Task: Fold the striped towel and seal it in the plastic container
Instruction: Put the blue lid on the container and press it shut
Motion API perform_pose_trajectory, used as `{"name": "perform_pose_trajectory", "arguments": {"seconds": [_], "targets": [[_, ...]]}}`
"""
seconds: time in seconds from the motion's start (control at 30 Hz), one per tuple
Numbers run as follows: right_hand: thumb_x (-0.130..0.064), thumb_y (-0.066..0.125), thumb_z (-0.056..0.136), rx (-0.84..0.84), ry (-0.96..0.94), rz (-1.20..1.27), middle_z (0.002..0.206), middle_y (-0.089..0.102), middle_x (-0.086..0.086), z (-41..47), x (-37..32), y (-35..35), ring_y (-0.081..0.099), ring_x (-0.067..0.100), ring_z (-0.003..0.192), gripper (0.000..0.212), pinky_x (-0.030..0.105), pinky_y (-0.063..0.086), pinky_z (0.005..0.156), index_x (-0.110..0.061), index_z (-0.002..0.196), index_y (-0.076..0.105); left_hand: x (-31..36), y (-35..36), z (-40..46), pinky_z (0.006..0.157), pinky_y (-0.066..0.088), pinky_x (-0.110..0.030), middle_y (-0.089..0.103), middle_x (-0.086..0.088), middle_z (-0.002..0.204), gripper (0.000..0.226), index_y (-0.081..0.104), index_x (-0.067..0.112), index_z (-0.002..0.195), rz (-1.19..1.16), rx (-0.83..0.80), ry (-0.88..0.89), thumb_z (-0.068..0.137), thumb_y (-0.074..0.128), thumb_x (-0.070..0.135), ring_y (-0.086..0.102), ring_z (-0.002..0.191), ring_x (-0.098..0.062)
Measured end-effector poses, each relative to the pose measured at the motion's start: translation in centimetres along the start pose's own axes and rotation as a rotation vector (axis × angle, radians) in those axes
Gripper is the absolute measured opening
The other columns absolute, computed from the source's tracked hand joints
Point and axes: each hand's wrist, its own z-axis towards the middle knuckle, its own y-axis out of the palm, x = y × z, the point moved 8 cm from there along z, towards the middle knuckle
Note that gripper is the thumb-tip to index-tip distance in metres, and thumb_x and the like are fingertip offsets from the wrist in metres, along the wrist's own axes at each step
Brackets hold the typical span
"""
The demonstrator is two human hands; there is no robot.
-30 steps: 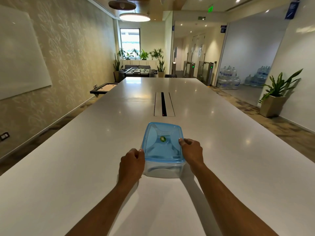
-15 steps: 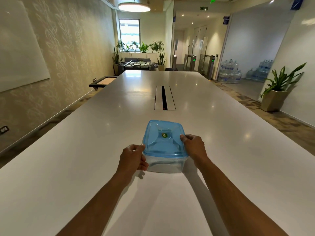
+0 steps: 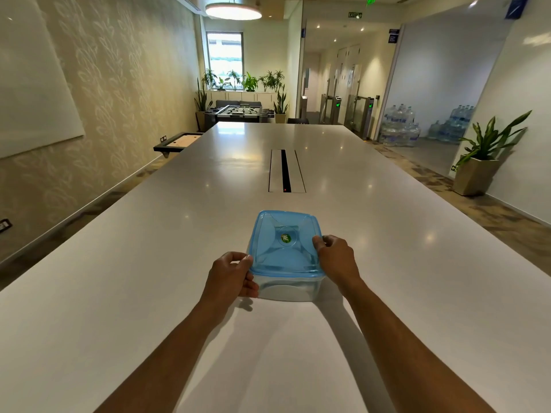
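- Striped towel: not plainly visible; something pale shows through the clear, squarish plastic container, probably the towel folded inside
- Container rests on the long white bench, near its 6 o'clock end, with the translucent blue lid lying on top
- Left hand at the lid's 9 o'clock edge, fingers curled on rim and wall
- Right hand at 3 o'clock, fingers closed on the rim
- Judged: folding and loading done; whether every edge is snapped shut cannot be told
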Motion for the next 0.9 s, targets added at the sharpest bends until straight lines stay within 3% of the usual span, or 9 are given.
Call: {"name": "perform_pose_trajectory", "arguments": {"seconds": [0.13,0.23,0.3,0.37,0.43,0.6,0.7,0.8,0.9], "targets": [[-0.043,0.046,0.097,0.0,-0.008,-0.079,0.132,0.06,0.016,-0.3,0.2,0.0,0.06,0.034,0.115,0.055,0.053,0.052,0.092,-0.012,0.143,0.044,0.1,0.3,0.2,0.044,0.054,-0.034,0.059,-0.009,0.066,0.016,0.056,0.019,0.108,0.064,0.004,0.004,0.093,0.053,0.02,0.06,0.047,-0.022],[-0.042,0.046,0.098,-0.018,-0.035,-0.052,0.13,0.061,0.015,-0.3,0.2,0.0,0.061,0.034,0.113,0.052,0.055,0.053,0.09,-0.022,0.145,0.04,1.2,0.3,1.1,0.044,0.049,-0.029,0.061,-0.008,0.08,0.035,0.049,0.039,0.12,0.195,0.006,0.054,0.089,0.05,0.023,0.059,0.053,-0.02],[-0.04,0.046,0.097,-0.033,-0.042,-0.076,0.126,0.063,0.014,0.0,0.2,0.0,0.064,0.032,0.107,0.05,0.053,0.055,0.087,-0.025,0.145,0.041,2.1,0.7,2.1,0.047,0.048,-0.029,0.06,-0.007,0.087,0.046,0.051,0.043,0.122,0.252,-0.035,0.056,0.079,0.052,0.027,0.059,0.064,-0.021],[-0.038,0.048,0.096,-0.07,-0.034,-0.107,0.116,0.066,0.011,0.5,0.1,-0.1,0.067,0.029,0.095,0.048,0.048,0.059,0.077,-0.025,0.142,0.043,2.7,1.2,3.5,0.053,0.05,-0.031,0.062,-0.008,0.097,0.051,0.057,0.04,0.118,0.278,-0.084,0.035,0.068,0.052,0.032,0.062,0.079,-0.025],[-0.034,0.052,0.094,-0.099,-0.014,-0.111,0.106,0.067,0.007,1.2,-0.1,-0.3,0.068,0.025,0.085,0.043,0.043,0.061,0.069,-0.023,0.135,0.049,3.0,1.7,5.2,0.064,0.054,-0.038,0.064,-0.011,0.106,0.041,0.059,0.035,0.115,0.243,-0.093,0.02,0.074,0.06,0.036,0.064,0.091,-0.03],[-0.032,0.046,0.092,0.044,0.064,-0.028,0.108,0.066,0.007,4.0,-0.6,-1.3,0.063,0.027,0.094,0.024,0.052,0.055,0.086,-0.017,0.106,0.059,3.4,2.0,9.6,0.065,0.052,-0.033,0.064,-0.008,0.102,0.048,0.056,0.019,0.109,0.171,0.019,-0.072,0.082,0.058,0.059,0.064,0.089,-0.027],[-0.041,0.043,0.096,0.024,0.161,0.055,0.112,0.064,0.012,6.1,-0.8,0.0,0.062,0.029,0.098,0.036,0.05,0.055,0.088,-0.011,0.111,0.057,3.8,2.9,11.8,0.06,0.049,-0.031,0.064,-0.011,0.093,0.053,0.061,0.011,0.099,0.224,0.02,-0.102,0.084,0.05,0.06,0.062,0.078,-0.027],[-0.04,0.043,0.098,0.036,0.235,0.085,0.126,0.059,0.02,8.2,-0.7,1.1,0.057,0.036,0.113,0.048,0.044,0.048,0.098,-0.003,0.126,0.054,3.3,3.2,13.5,0.059,0.049,-0.031,0.067,-0.014,0.097,0.059,0.062,0.007,0.106,0.241,0.044,-0.144,0.085,0.048,0.061,0.064,0.08,-0.028],[-0.037,0.041,0.099,0.021,0.251,0.054,0.128,0.058,0.021,9.1,0.1,2.4,0.056,0.037,0.115,0.047,0.037,0.043,0.09,-0.001,0.126,0.054,1.8,2.9,14.3,0.061,0.051,-0.032,0.069,-0.016,0.101,0.063,0.06,0.007,0.113,0.213,0.049,-0.22,0.086,0.05,0.063,0.066,0.086,-0.031]]}}
